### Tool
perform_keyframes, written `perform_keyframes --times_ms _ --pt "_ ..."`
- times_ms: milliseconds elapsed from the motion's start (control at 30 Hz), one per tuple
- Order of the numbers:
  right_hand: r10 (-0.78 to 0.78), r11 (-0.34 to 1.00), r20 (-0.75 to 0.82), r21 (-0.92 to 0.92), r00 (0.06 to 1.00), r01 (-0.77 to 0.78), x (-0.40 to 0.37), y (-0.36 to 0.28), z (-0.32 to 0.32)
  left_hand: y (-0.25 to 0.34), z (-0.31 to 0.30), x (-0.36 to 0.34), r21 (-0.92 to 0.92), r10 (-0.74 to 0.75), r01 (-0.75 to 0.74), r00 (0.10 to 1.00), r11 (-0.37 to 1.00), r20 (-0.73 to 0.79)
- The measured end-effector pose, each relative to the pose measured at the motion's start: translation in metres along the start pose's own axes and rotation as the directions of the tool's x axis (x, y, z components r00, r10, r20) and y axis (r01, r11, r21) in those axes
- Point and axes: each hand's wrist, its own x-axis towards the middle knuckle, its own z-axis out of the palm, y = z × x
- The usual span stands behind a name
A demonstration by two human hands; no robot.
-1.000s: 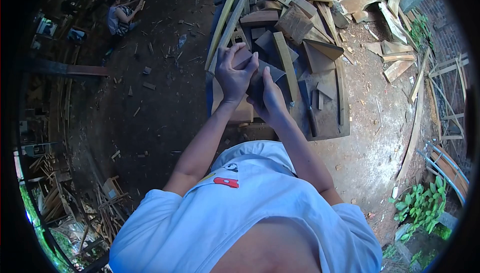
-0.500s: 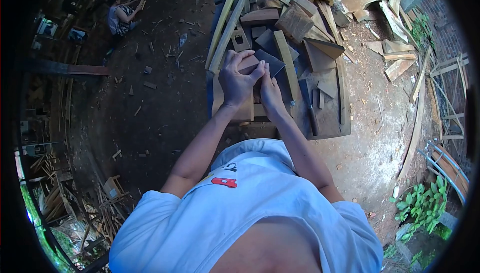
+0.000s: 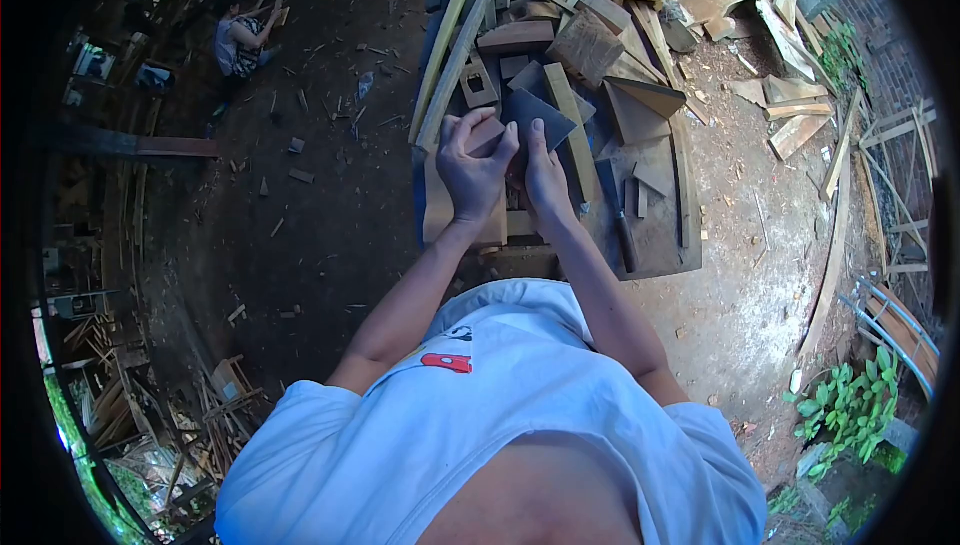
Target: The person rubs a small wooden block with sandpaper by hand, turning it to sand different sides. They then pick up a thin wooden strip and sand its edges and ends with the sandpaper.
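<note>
Fingers curled, my left hand (image 3: 468,177) grips a small brown wooden block (image 3: 485,138) over the workbench. Close beside it, my right hand (image 3: 546,185) holds a dark grey flat sheet (image 3: 543,119), its thumb lying on top and its other fingers hidden underneath. The sheet tilts up and away beyond both thumbs. Whether the block and the sheet touch is hard to see. Just past my left hand lies a wood piece with a square hole (image 3: 478,85). A pale wooden bar (image 3: 570,125) lies right of the sheet.
Wood offcuts (image 3: 585,45) are heaped on the far side of the workbench (image 3: 660,235). A dark-handled tool (image 3: 625,237) lies to the right. Long strips (image 3: 462,50) run along the left edge. Another person (image 3: 240,40) sits at far left. Scraps litter the ground.
My hands have moved slightly apart. The right thumb has separated from the left one and now rests on the sheet, which has shifted a little away from me.
</note>
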Motion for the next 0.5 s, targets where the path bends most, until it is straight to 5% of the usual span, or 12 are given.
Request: perform_keyframes --times_ms 133,267,333,500 --pt "-0.002 0.963 0.116 0.268 0.993 -0.03 -0.011 -0.007 0.003 0.002 0.001 0.004 -0.042 0.014 -0.016 0.999 0.999 -0.051" --pt "0.11 0.931 0.082 0.34 0.991 -0.131 -0.018 -0.018 0.012 0.006 0.0 0.009 -0.044 -0.03 0.025 0.994 0.999 -0.11" --pt "0.13 0.881 0.108 0.444 0.986 -0.165 -0.005 -0.014 0.011 0.012 -0.002 -0.003 0.028 0.129 -0.129 0.992 0.991 0.005" --pt "0.045 0.977 0.024 0.209 0.999 -0.049 -0.021 -0.01 0.01 -0.004 0.0 0.012 -0.066 -0.033 0.028 0.997 0.997 -0.072"
